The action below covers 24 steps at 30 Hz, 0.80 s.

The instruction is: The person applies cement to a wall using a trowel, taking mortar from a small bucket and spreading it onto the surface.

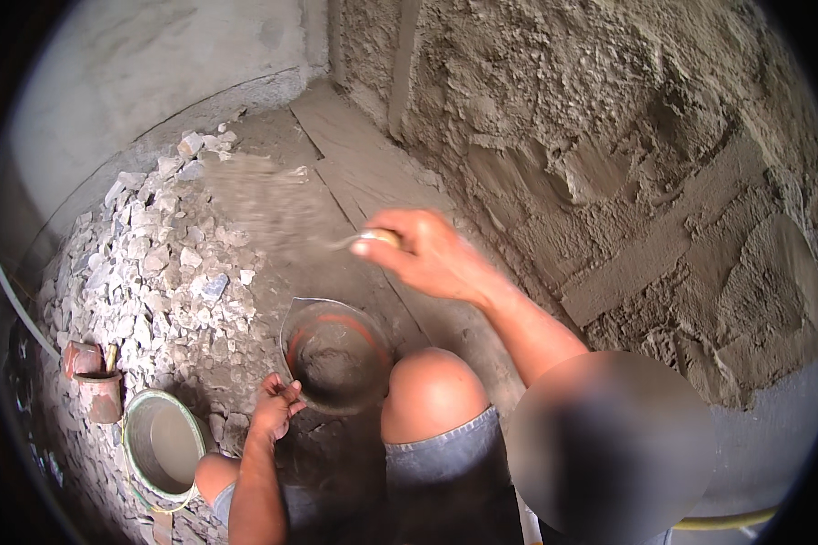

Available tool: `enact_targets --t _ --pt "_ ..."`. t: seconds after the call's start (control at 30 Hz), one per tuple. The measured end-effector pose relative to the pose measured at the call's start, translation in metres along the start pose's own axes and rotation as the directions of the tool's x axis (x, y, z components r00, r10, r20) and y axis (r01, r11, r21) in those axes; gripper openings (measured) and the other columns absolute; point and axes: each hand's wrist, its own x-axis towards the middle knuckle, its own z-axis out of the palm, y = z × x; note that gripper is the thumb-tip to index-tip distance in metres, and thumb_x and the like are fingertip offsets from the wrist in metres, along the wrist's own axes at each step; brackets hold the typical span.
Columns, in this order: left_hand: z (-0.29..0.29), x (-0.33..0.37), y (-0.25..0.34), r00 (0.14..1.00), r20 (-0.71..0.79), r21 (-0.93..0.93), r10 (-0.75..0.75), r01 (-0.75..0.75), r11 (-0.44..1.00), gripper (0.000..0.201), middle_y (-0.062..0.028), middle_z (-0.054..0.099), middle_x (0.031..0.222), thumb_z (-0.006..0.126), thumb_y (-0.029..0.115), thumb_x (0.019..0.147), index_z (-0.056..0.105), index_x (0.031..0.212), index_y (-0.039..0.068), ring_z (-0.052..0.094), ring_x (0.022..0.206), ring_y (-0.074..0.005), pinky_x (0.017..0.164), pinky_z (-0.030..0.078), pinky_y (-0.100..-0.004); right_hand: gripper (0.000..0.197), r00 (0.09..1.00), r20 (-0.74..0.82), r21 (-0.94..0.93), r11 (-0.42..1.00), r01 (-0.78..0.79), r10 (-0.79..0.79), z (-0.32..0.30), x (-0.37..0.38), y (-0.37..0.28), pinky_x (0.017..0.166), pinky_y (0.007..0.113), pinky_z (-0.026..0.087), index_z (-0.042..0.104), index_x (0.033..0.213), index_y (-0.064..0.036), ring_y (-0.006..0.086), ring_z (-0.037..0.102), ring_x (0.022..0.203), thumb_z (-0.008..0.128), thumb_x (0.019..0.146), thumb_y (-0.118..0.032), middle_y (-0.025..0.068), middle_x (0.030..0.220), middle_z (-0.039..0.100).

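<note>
My right hand (427,256) is closed round the light-coloured handle of a trowel (381,238), held out over the floor beyond the bucket. Its blade and whatever lies on it are smeared by motion into a grey-brown streak. Between my knees stands a dark bucket (323,400) with an orange-brown band inside and a thin wire handle. Wet grey mortar (332,354) covers its bottom. At the bucket's near left rim, my left hand (275,406) has its thumb and bent fingers on the edge.
Broken stones (154,263) heap along the left. Beside them are a green-rimmed bucket (164,396) of greyish liquid and a small reddish container (98,400). Rough wet mortar coats the wall (609,154) at right. Boards (354,163) lie along its foot. A blurred round patch hides the lower right.
</note>
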Motion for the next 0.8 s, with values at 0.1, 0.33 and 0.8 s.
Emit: enact_targets --t 0.1,0.33,0.8 --pt "-0.005 -0.003 -0.007 1.0 -0.008 -0.002 -0.01 0.01 1.0 0.027 0.0034 0.052 0.083 0.072 0.007 0.097 0.048 0.088 0.016 0.057 0.075 -0.0112 0.068 0.059 -0.0345 0.028 0.935 0.34 0.542 0.792 -0.279 0.097 0.028 0.037 -0.014 0.052 0.029 0.049 0.071 0.106 -0.0045 0.0127 0.056 0.057 0.071 0.099 -0.031 0.0034 0.074 0.065" --pt "0.007 0.009 -0.008 1.0 0.018 0.028 -0.006 0.005 1.0 0.031 0.0028 0.051 0.083 0.073 0.008 0.096 0.045 0.086 0.015 0.057 0.076 -0.0121 0.071 0.058 -0.0361 0.019 0.593 -0.112 0.489 0.564 -0.666 0.797 -0.09 -0.001 0.137 0.039 0.026 0.042 0.068 0.107 -0.0056 0.0087 0.052 0.05 0.068 0.101 -0.024 0.0011 0.072 0.062" --pt "0.065 -0.001 0.02 0.976 0.146 0.169 0.161 -0.185 0.968 0.026 -0.0061 0.067 0.094 0.075 0.01 0.091 0.066 0.113 0.001 0.064 0.074 -0.0133 0.063 0.056 -0.0318 0.028 0.752 0.159 -0.788 0.541 -0.294 0.64 0.027 -0.107 0.037 0.077 0.043 0.058 0.078 0.088 -0.0076 0.0249 0.077 0.088 0.072 0.093 -0.035 0.0162 0.081 0.074"
